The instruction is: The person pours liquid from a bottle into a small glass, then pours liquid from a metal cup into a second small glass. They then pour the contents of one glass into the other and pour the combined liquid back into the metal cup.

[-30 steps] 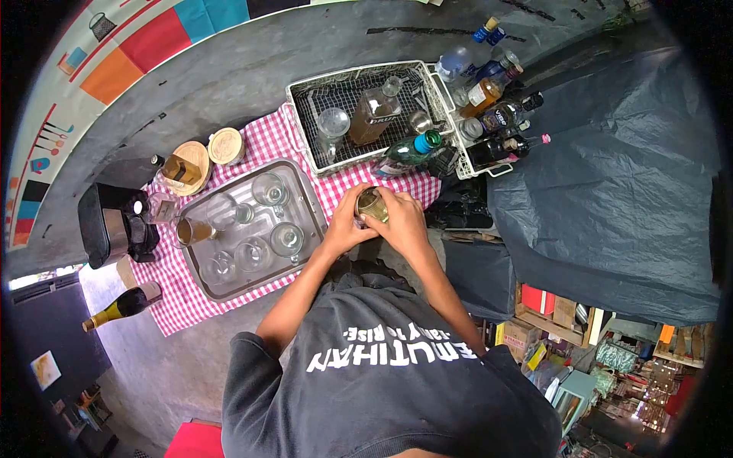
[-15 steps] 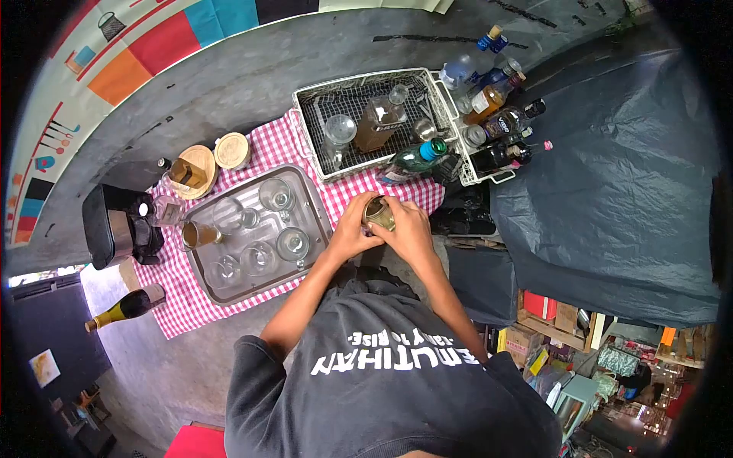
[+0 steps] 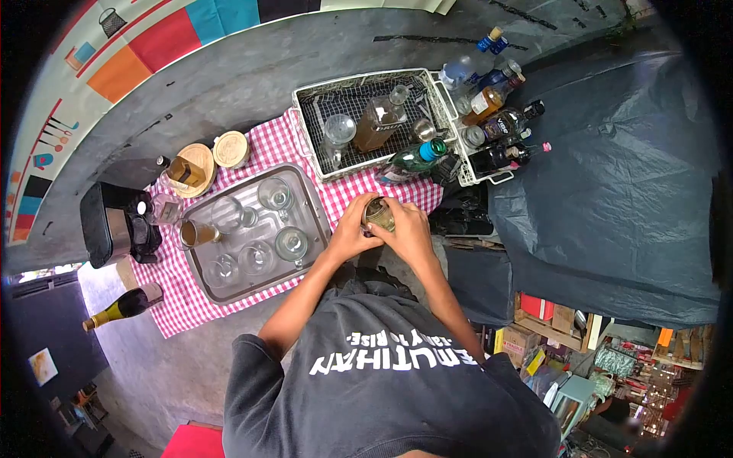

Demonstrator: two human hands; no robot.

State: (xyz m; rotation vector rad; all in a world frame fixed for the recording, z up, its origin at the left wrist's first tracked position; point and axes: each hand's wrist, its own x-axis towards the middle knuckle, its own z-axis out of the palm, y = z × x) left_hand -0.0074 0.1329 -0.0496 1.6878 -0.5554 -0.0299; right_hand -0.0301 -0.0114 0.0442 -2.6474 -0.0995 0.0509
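Both hands are wrapped round a small round glass (image 3: 379, 215) with a yellowish-green tint, held close to the near edge of the table. My left hand (image 3: 352, 230) grips its left side and my right hand (image 3: 410, 232) its right side, thumbs toward me. Whatever is inside the glass is too small to make out. Just beyond my hands lies a green bottle with a blue cap (image 3: 416, 159), leaning at the white wire basket (image 3: 304, 156). Left of my hands, a grey tray (image 3: 313, 200) carries several clear glasses and mugs, and one glass of brown liquid (image 3: 200, 233).
A red checked cloth (image 3: 263, 141) covers part of the table. The basket holds a brown-filled decanter (image 3: 379, 126) and an upturned glass (image 3: 338, 131). Several bottles (image 3: 500, 122) stand to its right. Far left are a black appliance (image 3: 114, 225) and a dark wine bottle (image 3: 134, 303).
My hands keep the same hold on the glass and have barely moved. The glass tips very slightly; the other things stay where they were.
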